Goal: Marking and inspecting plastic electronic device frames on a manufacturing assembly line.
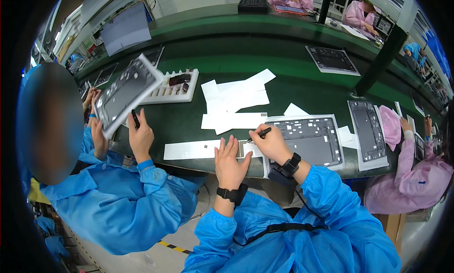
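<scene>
Head view, lower centre: the left hand [230, 160] lies flat and released on a white paper strip [191, 150], while the right hand [270, 143] pinches black tweezers [260, 133] at the strip's right end, beside the grey tablet back panel [313, 140]. A slipping strip could misplace the tiny piece. Loose white sheets [236, 103] crowd above; a co-worker's raised panel [124, 93] looms at left.

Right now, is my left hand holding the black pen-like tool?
No, the left hand lies flat and open on the white paper strip; the right hand grips the black tool.
</scene>
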The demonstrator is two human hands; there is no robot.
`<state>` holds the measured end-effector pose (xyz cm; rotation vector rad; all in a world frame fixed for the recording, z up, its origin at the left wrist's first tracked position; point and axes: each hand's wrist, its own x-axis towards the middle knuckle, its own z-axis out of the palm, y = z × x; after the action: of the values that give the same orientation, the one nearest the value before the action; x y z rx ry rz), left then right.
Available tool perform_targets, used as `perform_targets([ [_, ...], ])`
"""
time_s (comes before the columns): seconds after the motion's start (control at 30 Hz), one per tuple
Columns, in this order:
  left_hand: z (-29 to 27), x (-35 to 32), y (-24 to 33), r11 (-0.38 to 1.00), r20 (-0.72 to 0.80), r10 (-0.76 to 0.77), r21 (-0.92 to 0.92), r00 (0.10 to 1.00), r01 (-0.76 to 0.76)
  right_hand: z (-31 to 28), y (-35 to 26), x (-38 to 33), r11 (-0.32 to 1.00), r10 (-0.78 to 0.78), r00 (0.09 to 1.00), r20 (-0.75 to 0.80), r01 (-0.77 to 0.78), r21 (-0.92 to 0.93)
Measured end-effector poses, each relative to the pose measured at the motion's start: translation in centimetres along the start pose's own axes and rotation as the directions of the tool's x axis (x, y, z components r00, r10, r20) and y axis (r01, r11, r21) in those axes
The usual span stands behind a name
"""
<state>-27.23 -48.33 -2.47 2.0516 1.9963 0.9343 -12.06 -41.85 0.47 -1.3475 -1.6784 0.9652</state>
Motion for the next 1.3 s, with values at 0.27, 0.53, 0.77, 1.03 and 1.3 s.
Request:
perform_targets([
  [0.27,0.0,-0.1,0.2,1.000,-0.011,0.007,0.001,1.000,-0.007,-0.1,1.5,0.1,0.910,0.165,0.985,0.047,-0.170,0.378],
  [0.53,-0.1,-0.1,0.1,1.000,-0.021,0.009,-0.003,1.000,-0.009,0.1,1.3,-0.1,0.984,0.064,0.995,0.082,-0.076,0.161],
  [0.77,-0.1,0.0,0.5,0.999,-0.013,-0.002,-0.037,1.000,0.001,-0.4,1.8,0.3,0.867,0.110,0.988,0.110,-0.150,0.475],
  [1.03,-1.4,-0.2,1.5,1.000,-0.082,0.003,0.019,0.997,-0.002,-7.9,0.5,-5.6,0.827,0.282,0.953,0.112,-0.301,0.475],
  [1.3,-0.4,-2.1,5.5,0.974,0.041,-0.004,-0.227,0.999,0.013,-6.9,3.4,-7.2,0.868,0.249,0.962,0.109,-0.272,0.416],
])
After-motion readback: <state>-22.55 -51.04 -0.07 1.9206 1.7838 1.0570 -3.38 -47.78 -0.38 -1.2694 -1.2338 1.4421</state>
